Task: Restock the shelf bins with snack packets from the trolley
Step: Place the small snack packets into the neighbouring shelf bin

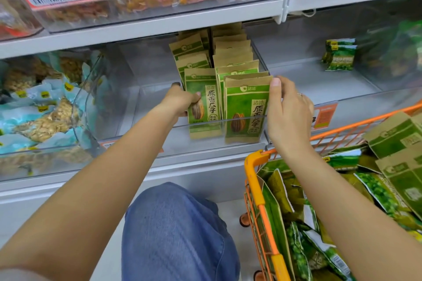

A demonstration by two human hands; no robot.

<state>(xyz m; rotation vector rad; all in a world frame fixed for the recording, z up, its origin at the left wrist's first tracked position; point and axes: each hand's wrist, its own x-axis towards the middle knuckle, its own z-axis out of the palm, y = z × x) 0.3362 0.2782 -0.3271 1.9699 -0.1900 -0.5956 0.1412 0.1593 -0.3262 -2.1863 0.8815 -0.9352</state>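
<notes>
**Both hands on the seed packets in the clear bin**

The left hand (182,100) grips the front packet of the left row (202,102), thumb across its face and fingers curled behind its left edge. The right hand (288,107) pinches the front packet of the right row (245,109) at its top right corner, fingertips (275,81) on the upper edge. Both rows stand upright against the right wall of the clear bin (157,107) on the middle shelf (201,162); the bin's left part is bare. The orange trolley (258,180) stands at the lower right, just below the shelf's front edge, holding more brown-and-green packets (397,137) and green pea bags (376,189). A knee in blue jeans (175,230) shows between the arms
</notes>
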